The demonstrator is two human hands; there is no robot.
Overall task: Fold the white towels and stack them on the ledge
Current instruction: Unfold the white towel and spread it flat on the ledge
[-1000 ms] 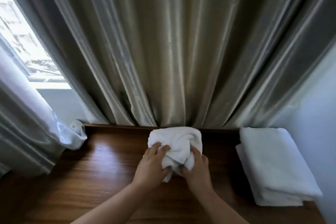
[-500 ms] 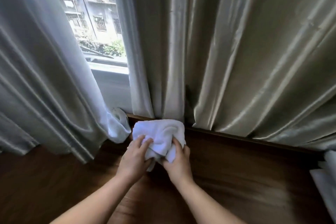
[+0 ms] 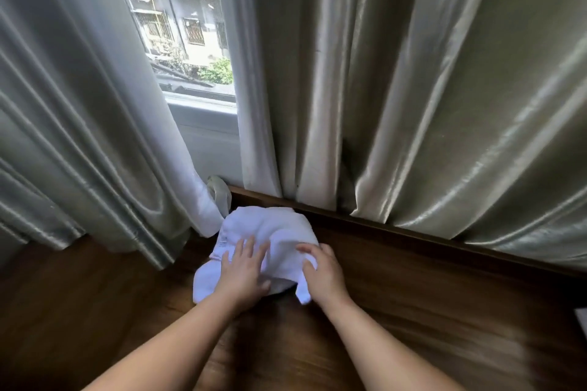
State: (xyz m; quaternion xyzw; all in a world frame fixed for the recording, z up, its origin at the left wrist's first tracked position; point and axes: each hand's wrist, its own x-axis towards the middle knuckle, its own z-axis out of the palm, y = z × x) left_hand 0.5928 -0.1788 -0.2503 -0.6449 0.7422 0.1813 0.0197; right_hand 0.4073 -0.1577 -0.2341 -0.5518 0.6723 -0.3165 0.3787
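Observation:
A crumpled white towel (image 3: 270, 228) lies on the dark wooden ledge (image 3: 413, 311), close to the curtain at the back. My left hand (image 3: 243, 273) rests on its left half with fingers spread and the thumb tucked under a fold. On the towel's right edge, my right hand (image 3: 322, 273) pinches the cloth, a corner hanging below the palm. Only a sliver of the folded towel stack (image 3: 583, 322) shows at the far right edge.
Grey-green satin curtains (image 3: 428, 89) hang along the back of the ledge, with a paler curtain (image 3: 79, 136) bunched at the left. Between them a window (image 3: 190, 41) shows buildings outside. A raised wooden lip (image 3: 397, 228) runs along the ledge's rear.
The view has swung left, so the folded stack has slid almost out of sight. The towel has gone from a tight bundle to partly spread out under both hands.

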